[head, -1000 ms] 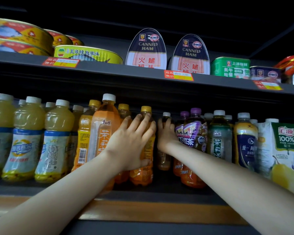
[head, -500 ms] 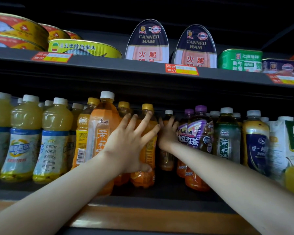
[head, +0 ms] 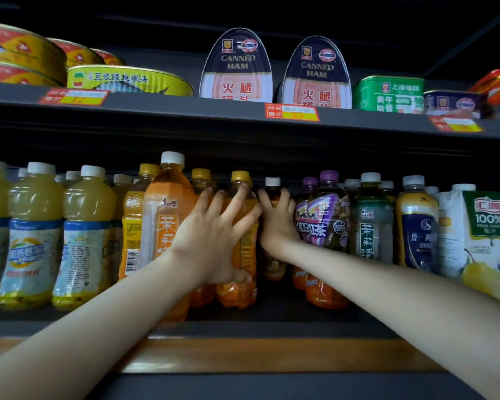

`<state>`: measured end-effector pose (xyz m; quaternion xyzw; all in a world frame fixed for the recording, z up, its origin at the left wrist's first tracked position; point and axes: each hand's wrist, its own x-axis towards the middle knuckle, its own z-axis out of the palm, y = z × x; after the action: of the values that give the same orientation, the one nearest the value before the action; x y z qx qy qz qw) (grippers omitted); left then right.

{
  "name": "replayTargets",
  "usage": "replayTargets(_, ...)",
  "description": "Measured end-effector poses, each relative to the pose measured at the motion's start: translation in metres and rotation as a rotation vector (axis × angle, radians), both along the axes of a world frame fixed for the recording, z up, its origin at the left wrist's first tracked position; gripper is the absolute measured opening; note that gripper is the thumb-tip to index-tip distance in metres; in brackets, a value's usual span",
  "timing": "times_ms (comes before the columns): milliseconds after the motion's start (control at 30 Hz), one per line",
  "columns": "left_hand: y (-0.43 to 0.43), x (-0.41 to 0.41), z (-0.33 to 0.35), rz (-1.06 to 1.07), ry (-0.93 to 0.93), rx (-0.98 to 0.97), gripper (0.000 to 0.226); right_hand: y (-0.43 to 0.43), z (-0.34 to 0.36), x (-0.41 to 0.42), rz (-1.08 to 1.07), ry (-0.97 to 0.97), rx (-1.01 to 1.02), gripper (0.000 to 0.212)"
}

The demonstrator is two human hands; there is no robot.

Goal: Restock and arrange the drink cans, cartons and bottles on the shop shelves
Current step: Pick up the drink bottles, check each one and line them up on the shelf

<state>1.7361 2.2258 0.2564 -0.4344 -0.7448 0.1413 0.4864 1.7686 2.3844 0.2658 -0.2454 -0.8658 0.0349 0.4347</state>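
On the drinks shelf (head: 272, 327) my left hand (head: 214, 238) lies flat against an orange drink bottle (head: 237, 293) with a yellow cap. Its fingers are spread and straight, and the thumb crosses the bottle's lower front. To its right my right hand (head: 277, 226) reaches deeper in. Its fingers curl round the neck of a small brown bottle (head: 273, 267) with a white cap that stands behind the front row. Both bottles stand upright.
Left of my hands stand a tall orange tea bottle (head: 168, 223) and yellow juice bottles (head: 35, 232). To the right are purple tea bottles (head: 326, 223), a green tea bottle (head: 370, 226) and a pear juice carton (head: 485, 235). The shelf above (head: 185, 111) carries tins of fish and ham.
My left hand's fingers have spread apart on the orange bottle. My right hand has stayed on the small brown bottle. The view has tilted slightly.
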Motion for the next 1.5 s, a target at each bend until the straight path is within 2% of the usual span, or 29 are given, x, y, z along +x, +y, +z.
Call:
replayTargets(167,0.000,-0.001,0.000,-0.009,-0.004,0.013,0.114,-0.015,-0.002,0.012,-0.005,-0.006,0.003,0.088)
replayTargets(567,-0.002,0.004,0.000,0.014,-0.045,0.009,0.112,-0.038,-0.014,0.055,0.056,0.030,0.120,0.054)
replayTargets(800,-0.005,0.013,0.000,0.027,-0.064,0.040,0.109,-0.062,-0.025,0.107,0.190,0.103,0.159,0.055)
replayTargets(967,-0.029,0.048,-0.008,-0.246,-0.297,0.220,0.097,-0.094,-0.025,0.154,0.215,0.230,0.251,0.051)
replayTargets(1133,-0.075,0.094,-0.033,-0.562,-0.485,0.493,0.082,-0.127,-0.034,0.224,0.238,0.487,0.302,0.051)
replayTargets(1200,-0.098,0.120,-0.058,-0.670,-0.606,0.575,0.078,-0.141,-0.047,0.255,0.286,0.568,0.217,0.050)
replayTargets(1267,-0.117,0.149,-0.092,-0.739,-0.837,0.643,0.076,-0.155,-0.067,0.285,0.409,0.635,0.066,0.048)
replayTargets(1333,-0.133,0.175,-0.134,-0.767,-1.229,0.740,0.078,-0.169,-0.097,0.311,0.550,0.694,-0.148,0.048)
replayTargets(1433,-0.156,0.212,-0.191,-0.826,-1.937,0.905,0.080,-0.185,-0.153,0.334,0.717,0.797,-0.590,0.048)
replayTargets(1467,-0.162,0.224,-0.209,-0.886,-2.137,0.950,0.077,-0.190,-0.174,0.338,0.751,0.802,-0.757,0.047)
replayTargets(1500,-0.167,0.236,-0.226,-0.951,-2.256,1.024,0.070,-0.197,-0.196,0.340,0.766,0.785,-0.909,0.045)
